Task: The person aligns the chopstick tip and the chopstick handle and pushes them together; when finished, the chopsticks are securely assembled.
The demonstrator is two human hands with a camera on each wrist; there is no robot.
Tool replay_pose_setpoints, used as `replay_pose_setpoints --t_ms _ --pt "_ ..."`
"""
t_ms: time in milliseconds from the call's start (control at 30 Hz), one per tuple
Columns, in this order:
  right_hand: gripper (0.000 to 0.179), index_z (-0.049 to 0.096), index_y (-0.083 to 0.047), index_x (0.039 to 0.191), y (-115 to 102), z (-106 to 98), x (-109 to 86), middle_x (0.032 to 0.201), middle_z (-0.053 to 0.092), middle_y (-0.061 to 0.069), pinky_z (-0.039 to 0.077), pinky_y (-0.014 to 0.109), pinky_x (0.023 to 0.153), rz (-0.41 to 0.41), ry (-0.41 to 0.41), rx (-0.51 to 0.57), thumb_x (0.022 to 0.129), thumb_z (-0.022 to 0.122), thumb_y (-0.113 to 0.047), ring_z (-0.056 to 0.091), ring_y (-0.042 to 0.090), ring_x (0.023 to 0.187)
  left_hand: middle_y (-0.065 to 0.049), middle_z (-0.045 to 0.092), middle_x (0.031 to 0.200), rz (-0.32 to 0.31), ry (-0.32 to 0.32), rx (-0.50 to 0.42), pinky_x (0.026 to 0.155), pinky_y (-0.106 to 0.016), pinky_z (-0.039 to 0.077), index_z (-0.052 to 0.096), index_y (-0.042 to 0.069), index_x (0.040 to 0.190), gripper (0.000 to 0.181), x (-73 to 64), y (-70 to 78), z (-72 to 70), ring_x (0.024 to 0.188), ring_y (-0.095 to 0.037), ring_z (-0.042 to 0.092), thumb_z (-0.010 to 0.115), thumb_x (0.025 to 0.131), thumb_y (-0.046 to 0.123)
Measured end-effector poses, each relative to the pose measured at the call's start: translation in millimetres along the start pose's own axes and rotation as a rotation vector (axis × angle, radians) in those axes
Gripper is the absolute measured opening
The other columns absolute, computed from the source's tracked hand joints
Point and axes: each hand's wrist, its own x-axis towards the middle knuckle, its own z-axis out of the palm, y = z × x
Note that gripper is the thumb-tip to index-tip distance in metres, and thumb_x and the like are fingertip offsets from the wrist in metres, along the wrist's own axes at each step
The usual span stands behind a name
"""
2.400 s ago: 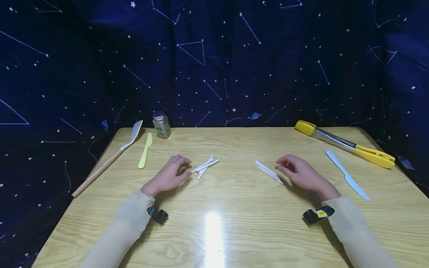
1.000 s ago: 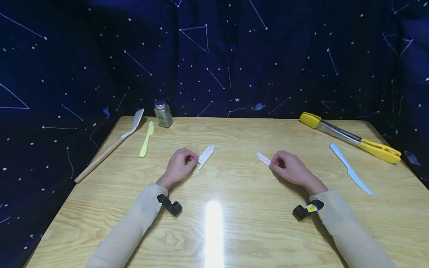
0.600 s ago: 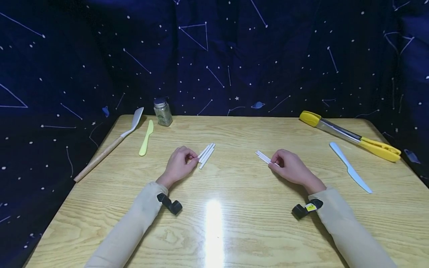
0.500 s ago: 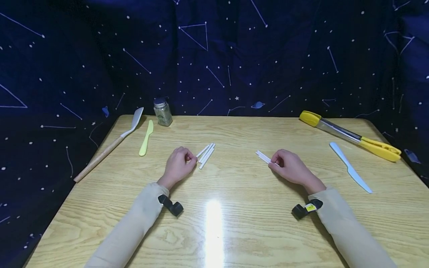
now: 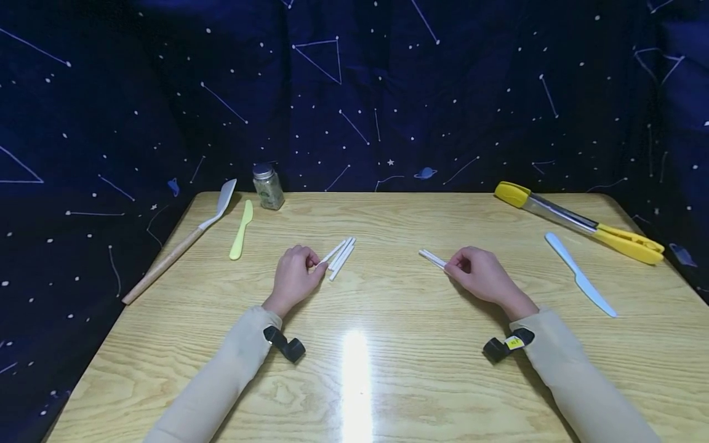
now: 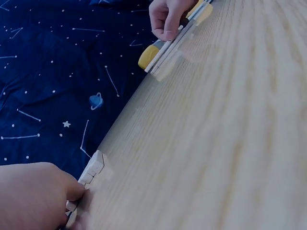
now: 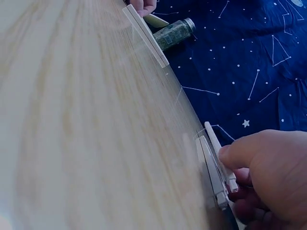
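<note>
Two small groups of thin white sticks lie on the wooden table, one before each hand. My left hand (image 5: 293,277) pinches the near end of one white stick (image 5: 334,250) between thumb and forefinger; the other left sticks (image 5: 343,261) lie side by side just right of it. At the right group, my right hand (image 5: 480,275) pinches another stick. The right wrist view shows this held stick (image 7: 214,140) tilted above the remaining right sticks (image 7: 209,167), which lie on the table. The hand covers the near ends of the right group in the head view.
At the left are a wood-handled spatula (image 5: 172,261), a light yellow knife (image 5: 240,234) and a glass jar (image 5: 269,189) of dried herbs. To the right lie a light blue knife (image 5: 578,274) and yellow-ended tongs (image 5: 576,220). A dark starry cloth (image 5: 354,147) hangs behind.
Both hands have closed from loose poses into pinches. The crossed left sticks now lie alongside one another, with the pinched one drawn slightly leftward. The right sticks' far ends have shifted slightly left.
</note>
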Motion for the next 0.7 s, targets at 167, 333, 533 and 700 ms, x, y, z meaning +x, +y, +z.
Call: replay_pose_setpoints --t_ms 167,333,533,700 --pt "0.014 0.066 -0.001 0.092 -0.3 -0.5 0.5 0.090 0.061 0.012 0.041 0.033 0.072 0.023 0.021 0.017 0.089 0.066 -0.015 0.052 0.024 0.081 -0.007 0.055 0.071 -0.017 0.019 -0.020 0.068 -0.038 0.040 0.062 0.003 0.077 0.014 -0.5 0.1 0.3 0.071 -0.025 0.051 0.068 0.085 0.013" --pt "0.012 0.063 -0.002 0.095 -2.0 -1.2 3.6 0.085 0.061 0.010 0.040 0.031 0.068 -0.001 0.022 0.039 0.091 0.063 -0.013 0.051 0.022 0.076 -0.009 0.061 0.076 -0.086 0.021 -0.065 0.071 -0.037 0.041 0.063 0.002 0.085 0.013 -1.2 -0.9 1.1 0.076 -0.026 0.053 0.069 0.088 0.013" --pt "0.010 0.061 -0.002 0.098 -4.5 -8.1 3.6 0.084 0.059 0.009 0.040 0.027 0.063 -0.015 0.007 0.050 0.094 0.061 -0.011 0.050 0.020 0.073 -0.010 0.060 0.079 -0.060 0.080 -0.129 0.072 -0.037 0.042 0.062 0.002 0.087 0.013 0.4 2.7 0.9 0.077 -0.026 0.054 0.069 0.088 0.013" --pt "0.010 0.061 -0.003 0.099 -8.6 -14.2 3.2 0.082 0.057 0.007 0.038 0.025 0.061 -0.047 -0.040 0.064 0.094 0.061 -0.012 0.048 0.019 0.071 -0.010 0.061 0.083 0.023 0.101 -0.172 0.072 -0.035 0.043 0.062 0.003 0.088 0.012 -0.2 7.7 2.6 0.081 -0.025 0.055 0.071 0.086 0.010"
